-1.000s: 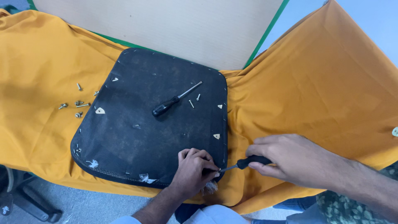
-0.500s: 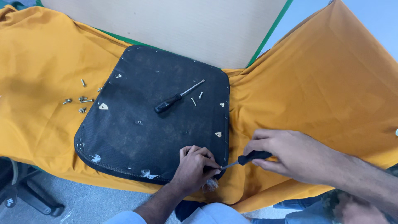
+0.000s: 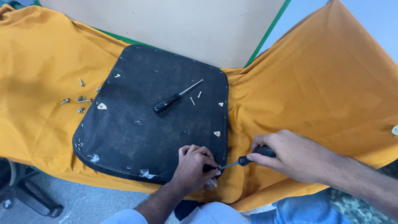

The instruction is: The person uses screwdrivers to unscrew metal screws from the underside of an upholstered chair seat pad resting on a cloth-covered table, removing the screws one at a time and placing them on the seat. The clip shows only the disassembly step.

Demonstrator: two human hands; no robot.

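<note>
A black fabric-covered seat panel (image 3: 141, 124) lies on orange cloth (image 3: 315, 91). My left hand (image 3: 195, 166) presses on the panel's near right corner, fingertips pinched at its edge. My right hand (image 3: 290, 155) grips the black handle of a screwdriver (image 3: 242, 161) whose tip points left into that corner, right at my left fingertips. A second black-handled screwdriver (image 3: 176, 97) rests on the panel's middle, with two loose screws (image 3: 195, 97) beside it.
Several loose screws (image 3: 78, 101) lie on the cloth left of the panel. A cardboard sheet (image 3: 178, 25) lies behind the panel. A dark chair base (image 3: 20, 193) stands at the lower left on the grey floor.
The view has shifted slightly; both hands stay at the panel's near right corner with the screwdriver tip at the edge.
</note>
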